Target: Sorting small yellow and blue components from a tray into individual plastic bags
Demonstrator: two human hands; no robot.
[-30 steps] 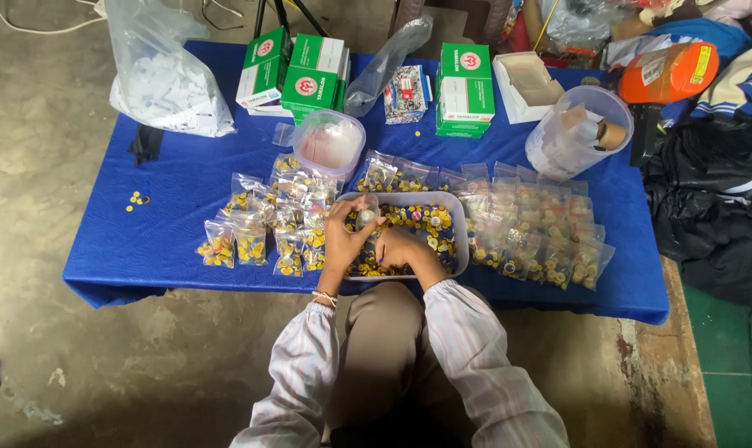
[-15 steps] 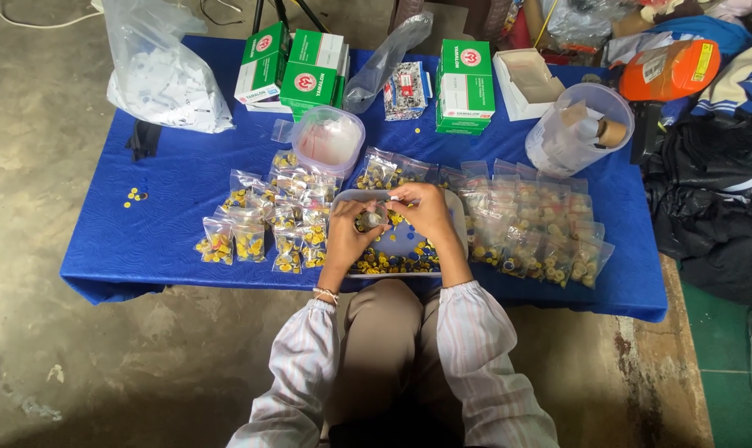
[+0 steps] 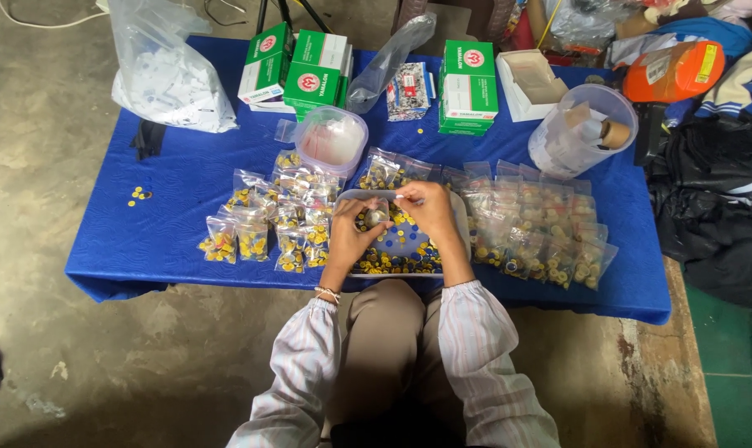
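Note:
A clear shallow tray [image 3: 462, 228] of small yellow and blue pieces sits at the near edge of a low table under a blue cloth [image 3: 185, 191]. Above the tray, my left hand [image 3: 352, 234] holds a small clear bag [image 3: 378, 216] with a few pieces in it. My right hand [image 3: 430, 207] pinches the top of the same bag between thumb and fingers. Filled small bags [image 3: 268, 224] lie in a group left of the tray. More filled bags [image 3: 533, 228] lie in rows to its right.
Green and white boxes [image 3: 309, 70] stand at the back. A round lidded tub [image 3: 330, 139], a large clear tub [image 3: 581, 129], a big plastic bag [image 3: 167, 75] and an open white box [image 3: 532, 81] sit nearby. Clothes and an orange object [image 3: 673, 70] lie on the right.
My right hand rose from the tray to the bag held by my left hand, and both hands now grip it above the tray.

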